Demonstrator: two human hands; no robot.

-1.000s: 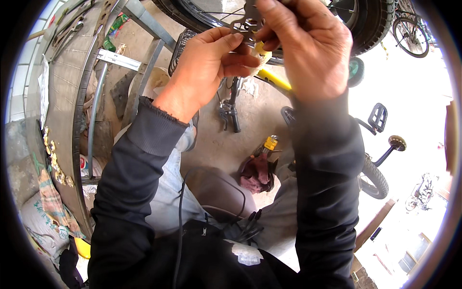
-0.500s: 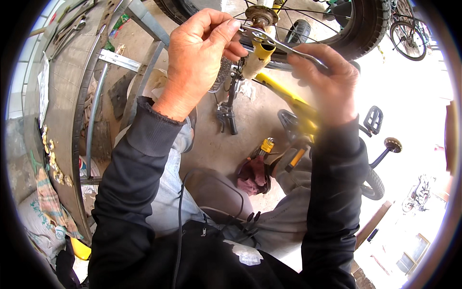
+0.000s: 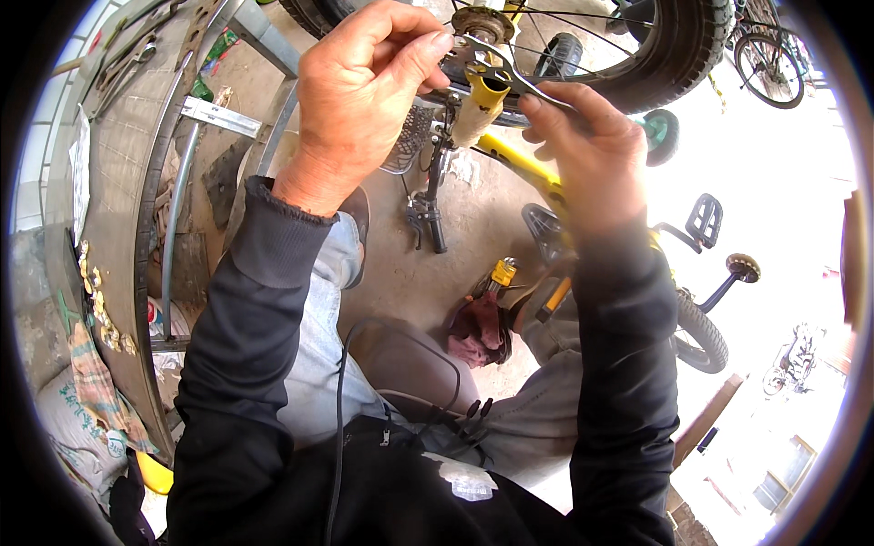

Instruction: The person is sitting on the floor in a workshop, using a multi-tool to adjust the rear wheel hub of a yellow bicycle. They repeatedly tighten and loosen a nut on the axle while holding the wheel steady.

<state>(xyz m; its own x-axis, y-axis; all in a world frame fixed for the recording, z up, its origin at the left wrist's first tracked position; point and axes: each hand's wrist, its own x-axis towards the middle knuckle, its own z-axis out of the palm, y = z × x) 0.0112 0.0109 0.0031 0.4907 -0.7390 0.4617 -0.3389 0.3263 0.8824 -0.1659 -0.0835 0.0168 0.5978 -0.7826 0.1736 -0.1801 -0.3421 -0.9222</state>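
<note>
A metal wrench (image 3: pixel 516 76) lies across the bicycle's wheel hub (image 3: pixel 483 24) at the top middle. The fingers of my right hand (image 3: pixel 596 155) are closed round its handle end. On the other side, my left hand (image 3: pixel 355 109) has thumb and fingertips pinched together at the wrench's far end near the axle. What lies between those fingertips is hidden. Just below the wrench is the cut-looking end of a yellow frame tube (image 3: pixel 480 114). The black-tyred wheel (image 3: pixel 678 73) arches above both hands, and the yellow frame (image 3: pixel 521 166) slopes down behind my right hand.
A workbench (image 3: pixel 114 191) with tools runs along the left. Handlebar parts (image 3: pixel 431 223) hang below my left hand. A yellow-handled tool (image 3: pixel 501 273) and dark red cloth (image 3: pixel 478 329) sit between my legs. Pedals (image 3: pixel 706 221) stick out at right.
Both hands have shifted a little to the left. The wrench has turned, its handle end moving left and slightly up. A small green-hubbed wheel now shows beside my right hand.
</note>
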